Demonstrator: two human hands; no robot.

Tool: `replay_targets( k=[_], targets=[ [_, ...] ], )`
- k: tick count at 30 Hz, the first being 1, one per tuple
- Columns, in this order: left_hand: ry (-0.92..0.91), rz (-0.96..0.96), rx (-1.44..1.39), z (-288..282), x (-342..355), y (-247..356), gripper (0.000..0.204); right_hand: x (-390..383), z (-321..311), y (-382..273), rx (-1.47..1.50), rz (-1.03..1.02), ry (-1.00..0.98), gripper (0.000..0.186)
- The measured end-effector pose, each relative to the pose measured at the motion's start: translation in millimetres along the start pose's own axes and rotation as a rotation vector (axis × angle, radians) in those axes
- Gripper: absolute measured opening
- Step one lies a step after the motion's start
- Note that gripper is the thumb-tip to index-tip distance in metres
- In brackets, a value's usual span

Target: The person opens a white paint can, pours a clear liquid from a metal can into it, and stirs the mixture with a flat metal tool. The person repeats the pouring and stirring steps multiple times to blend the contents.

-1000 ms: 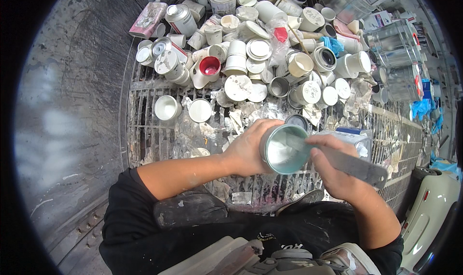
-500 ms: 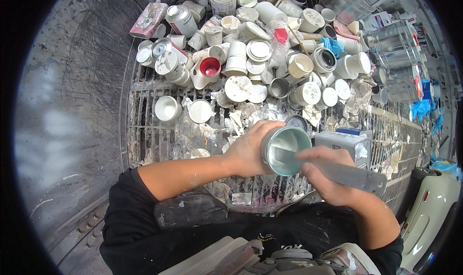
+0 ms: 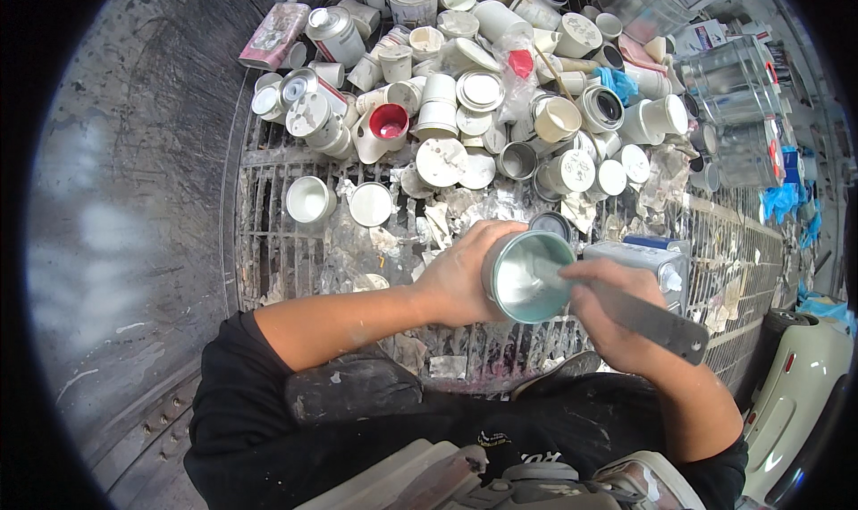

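In front of my body, my left hand [image 3: 458, 279] is wrapped around the side of a greenish paint cup [image 3: 541, 312]. Pale, silvery liquid lies inside the cup, whose mouth faces up toward me. My right hand [image 3: 619, 329] grips a flat grey stirring stick [image 3: 660, 323] with a hole at its outer end. The stick's inner end reaches over the rim into the cup, where its tip is blurred. Just beyond the cup sits a round dark-rimmed tin or lid [image 3: 551, 225]. A silver metal can [image 3: 633, 258] with a white cap stands to its right.
Used cups, lids and tins, among them a red-lined cup [image 3: 389, 122], crowd the far side of a stained metal grate [image 3: 277, 273]. A white cup [image 3: 309, 201] stands nearer, at left. A grey wall [image 3: 134, 242] rises on the left; a pale car part [image 3: 798, 403] is at right.
My right hand and the stirring stick have shifted slightly right and down, the stick still reaching into the cup. My left hand keeps the cup almost in place.
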State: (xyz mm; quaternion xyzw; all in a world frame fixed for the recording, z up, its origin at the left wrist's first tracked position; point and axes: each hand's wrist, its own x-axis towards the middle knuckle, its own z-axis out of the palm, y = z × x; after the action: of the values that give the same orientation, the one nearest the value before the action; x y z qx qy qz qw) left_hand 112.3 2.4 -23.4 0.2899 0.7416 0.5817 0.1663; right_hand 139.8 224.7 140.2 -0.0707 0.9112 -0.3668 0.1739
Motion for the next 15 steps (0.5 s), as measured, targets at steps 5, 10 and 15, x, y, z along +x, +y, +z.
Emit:
replay_targets(
  k=[5, 10, 15],
  targets=[
    [0.011, 0.016, -0.006, 1.1, 0.1, -1.0, 0.111, -2.3, -2.7, 0.8, 0.259, 0.185, -0.108, 0.026],
    [-0.007, -0.015, -0.011, -0.8, -0.5, 0.1, 0.111, -0.8, -4.3, 1.0, 0.036, 0.029, -0.104, 0.027],
    [0.002, 0.01, -0.001, -0.3, -0.1, 0.2, 0.111, -0.2, -2.2, 0.5, 0.224, 0.167, -0.036, 0.03]
  ],
)
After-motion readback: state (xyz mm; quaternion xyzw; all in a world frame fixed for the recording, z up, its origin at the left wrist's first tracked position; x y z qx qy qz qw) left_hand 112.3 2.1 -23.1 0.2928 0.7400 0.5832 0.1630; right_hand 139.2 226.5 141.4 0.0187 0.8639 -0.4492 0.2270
